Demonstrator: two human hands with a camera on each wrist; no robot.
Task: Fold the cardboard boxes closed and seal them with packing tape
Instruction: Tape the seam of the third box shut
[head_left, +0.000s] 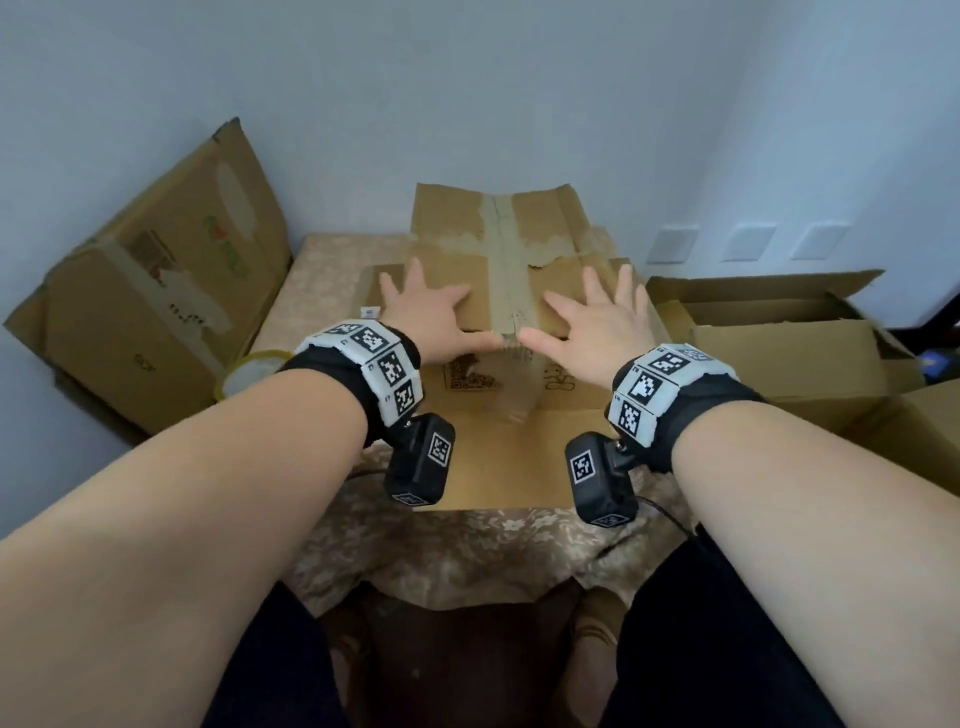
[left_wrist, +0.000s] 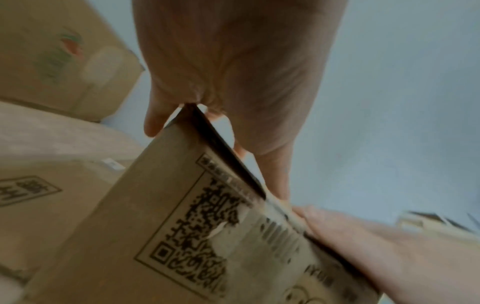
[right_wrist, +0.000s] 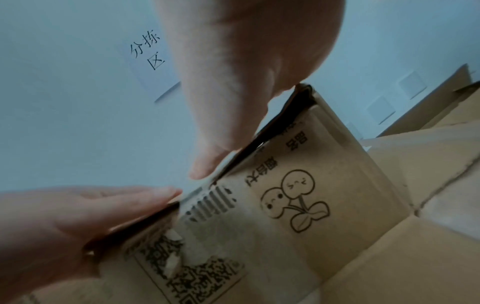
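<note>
The cardboard box (head_left: 498, 312) sits on the bench (head_left: 322, 275) straight before me, one flap lying toward me, another standing up behind. My left hand (head_left: 431, 317) lies flat on its top, left of the taped seam (head_left: 506, 280); my right hand (head_left: 597, 322) lies flat to the right, thumbs nearly meeting. A roll of packing tape (head_left: 254, 371), I think, sits at the bench's left edge. A flattened box (head_left: 156, 291) leans behind it; an open box (head_left: 789, 343) stands right.

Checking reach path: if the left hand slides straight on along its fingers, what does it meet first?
Probably the raised back flap of the box; the left hand lies flat on the top, fingers pointing at it. Depth unclear.
</note>
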